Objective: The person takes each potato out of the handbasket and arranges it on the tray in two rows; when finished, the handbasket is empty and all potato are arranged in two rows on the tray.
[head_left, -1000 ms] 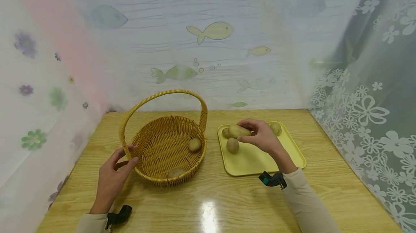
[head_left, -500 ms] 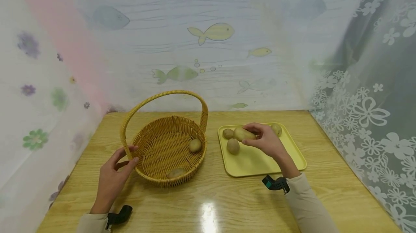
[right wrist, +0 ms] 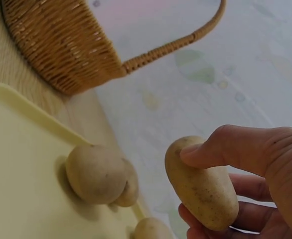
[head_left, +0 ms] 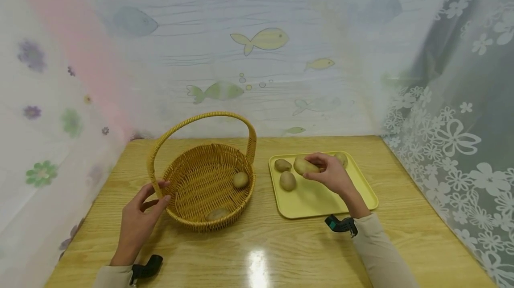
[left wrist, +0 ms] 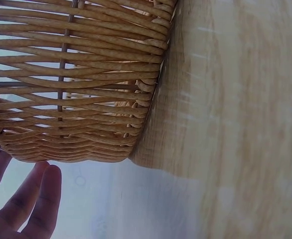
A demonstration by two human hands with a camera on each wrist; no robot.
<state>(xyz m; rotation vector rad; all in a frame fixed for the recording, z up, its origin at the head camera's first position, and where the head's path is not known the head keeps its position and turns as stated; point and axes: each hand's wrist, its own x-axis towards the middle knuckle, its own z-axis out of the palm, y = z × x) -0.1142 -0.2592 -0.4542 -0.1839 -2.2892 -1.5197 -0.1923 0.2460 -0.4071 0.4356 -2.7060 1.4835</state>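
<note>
My right hand (head_left: 331,174) grips an oblong potato (right wrist: 201,184) between thumb and fingers, over the yellow tray (head_left: 313,205). To its left, a small potato (head_left: 283,165) and a rounder potato (head_left: 287,181) lie on the tray. Partly behind my fingers sits another potato (head_left: 341,159) at the tray's far right. My left hand (head_left: 138,221) holds the wicker basket (head_left: 209,225) at its left rim, where the arched handle (head_left: 150,163) meets it. Inside the basket are one potato (head_left: 241,180) at the right and one potato (head_left: 218,214) near the front wall.
Basket and tray stand side by side on a wooden table (head_left: 225,261), with a narrow strip of wood between them. The basket's handle arches high over its bowl. A fish-patterned curtain (head_left: 192,64) hangs behind the table, and flowered sheets flank both sides.
My right hand has drawn the held potato rightward and slightly down, away from the small potato on the tray. My left hand has stayed at the basket.
</note>
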